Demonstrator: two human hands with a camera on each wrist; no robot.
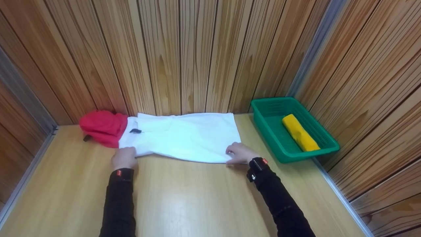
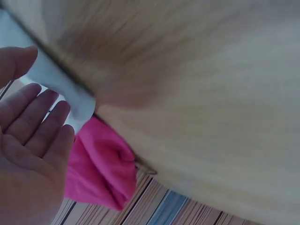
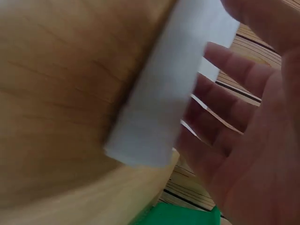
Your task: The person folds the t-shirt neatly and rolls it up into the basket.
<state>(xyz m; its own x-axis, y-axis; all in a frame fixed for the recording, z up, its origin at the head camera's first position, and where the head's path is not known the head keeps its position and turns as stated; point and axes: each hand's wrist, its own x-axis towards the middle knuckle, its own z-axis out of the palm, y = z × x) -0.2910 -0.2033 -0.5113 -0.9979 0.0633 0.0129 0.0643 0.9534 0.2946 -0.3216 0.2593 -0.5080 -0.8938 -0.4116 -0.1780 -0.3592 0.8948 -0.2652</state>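
A white folded garment (image 1: 190,138) lies flat along the back wall, with a small dark tag (image 1: 135,131) on its left part. My left hand (image 1: 124,158) is at its near left corner. In the left wrist view that hand (image 2: 35,126) has its fingers stretched out against the white fabric, thumb apart. At the near right corner is my right hand (image 1: 241,153). Its fingers (image 3: 225,98) extend over the garment's folded edge in the right wrist view, with the thumb held away. A red, rounded cloth item (image 1: 104,128), cap-like with a black tab, touches the garment's left end.
A green plastic basket (image 1: 268,131) stands right of the garment, near the corner. Inside it lies a yellow rolled cloth (image 1: 300,133). Wood-panelled walls (image 1: 194,56) enclose the wooden tabletop (image 1: 181,197) at the back and sides.
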